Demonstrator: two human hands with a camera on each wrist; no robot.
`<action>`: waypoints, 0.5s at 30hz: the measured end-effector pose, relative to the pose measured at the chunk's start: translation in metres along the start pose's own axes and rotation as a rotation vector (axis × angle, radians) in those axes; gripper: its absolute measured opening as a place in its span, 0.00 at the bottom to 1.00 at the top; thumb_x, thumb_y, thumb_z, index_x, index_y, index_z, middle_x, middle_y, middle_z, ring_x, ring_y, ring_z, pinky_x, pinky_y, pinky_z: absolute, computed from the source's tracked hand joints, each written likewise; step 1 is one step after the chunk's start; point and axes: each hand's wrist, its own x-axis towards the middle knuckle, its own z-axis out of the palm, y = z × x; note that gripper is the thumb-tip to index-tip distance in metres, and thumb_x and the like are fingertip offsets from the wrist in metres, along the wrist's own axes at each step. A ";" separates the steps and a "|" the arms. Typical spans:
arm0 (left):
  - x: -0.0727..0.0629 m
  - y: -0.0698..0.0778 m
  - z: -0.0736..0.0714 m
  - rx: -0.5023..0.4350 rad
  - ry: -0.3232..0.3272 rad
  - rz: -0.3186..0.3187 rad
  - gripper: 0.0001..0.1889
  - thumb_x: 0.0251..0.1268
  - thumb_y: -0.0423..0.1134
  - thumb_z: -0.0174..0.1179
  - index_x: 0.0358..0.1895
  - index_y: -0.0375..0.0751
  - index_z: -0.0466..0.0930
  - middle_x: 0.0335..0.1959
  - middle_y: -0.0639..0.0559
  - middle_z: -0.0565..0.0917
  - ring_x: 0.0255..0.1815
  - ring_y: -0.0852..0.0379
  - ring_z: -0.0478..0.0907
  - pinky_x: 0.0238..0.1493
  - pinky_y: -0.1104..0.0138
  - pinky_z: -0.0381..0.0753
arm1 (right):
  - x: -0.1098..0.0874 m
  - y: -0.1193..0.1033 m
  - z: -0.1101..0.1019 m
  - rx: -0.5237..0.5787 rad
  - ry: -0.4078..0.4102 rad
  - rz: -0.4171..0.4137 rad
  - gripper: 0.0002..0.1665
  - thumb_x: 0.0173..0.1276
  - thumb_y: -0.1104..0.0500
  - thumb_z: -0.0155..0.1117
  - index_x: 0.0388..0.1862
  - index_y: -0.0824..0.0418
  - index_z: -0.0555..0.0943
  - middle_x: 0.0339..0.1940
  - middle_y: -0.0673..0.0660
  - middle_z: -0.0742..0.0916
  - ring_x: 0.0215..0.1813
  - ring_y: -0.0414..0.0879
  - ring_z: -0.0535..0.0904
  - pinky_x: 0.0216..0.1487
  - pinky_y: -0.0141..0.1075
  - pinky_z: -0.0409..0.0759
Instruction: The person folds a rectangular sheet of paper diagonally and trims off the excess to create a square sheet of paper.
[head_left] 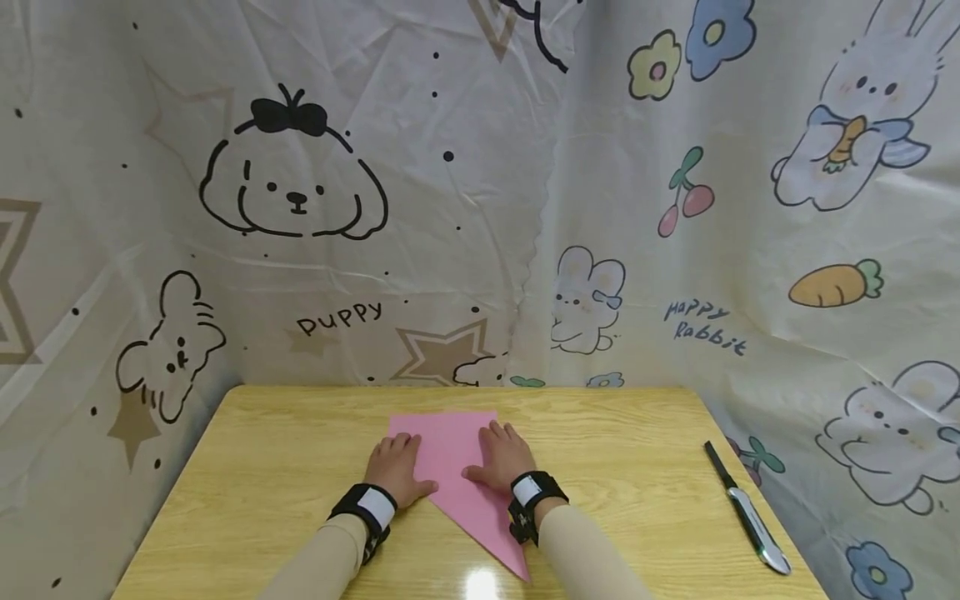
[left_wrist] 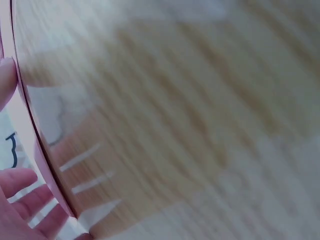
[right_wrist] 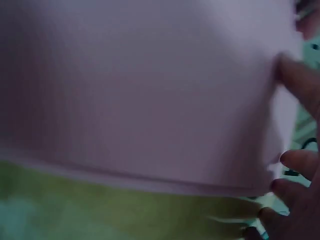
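A sheet of pink paper [head_left: 450, 450], with a straight top edge and a slanting lower-left edge, lies on the table and tapers to a point toward the person. My left hand [head_left: 395, 469] rests flat at its left edge, fingers forward and thumb stretched along the slanted side. On the paper's right part lies my right hand [head_left: 506, 460], its thumb pointing inward and its fingertips near the top right corner. The left wrist view catches the paper's thin edge [left_wrist: 32, 122] beside spread fingers [left_wrist: 32, 202]. In the right wrist view, the pink surface [right_wrist: 140, 100] fills most of the picture.
A knife [head_left: 753, 525] with a narrow dark part and a silver-and-black body lies near the right edge of the wooden table [head_left: 285, 467]. Behind and on both sides hangs a printed cloth [head_left: 480, 208] with cartoon animals.
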 end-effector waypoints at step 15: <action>-0.002 0.000 0.006 0.064 0.029 0.029 0.52 0.46 0.62 0.72 0.69 0.29 0.64 0.62 0.32 0.72 0.64 0.33 0.67 0.66 0.40 0.58 | -0.010 0.000 0.002 -0.107 0.090 -0.074 0.47 0.54 0.34 0.71 0.66 0.59 0.73 0.58 0.59 0.82 0.60 0.56 0.75 0.60 0.51 0.73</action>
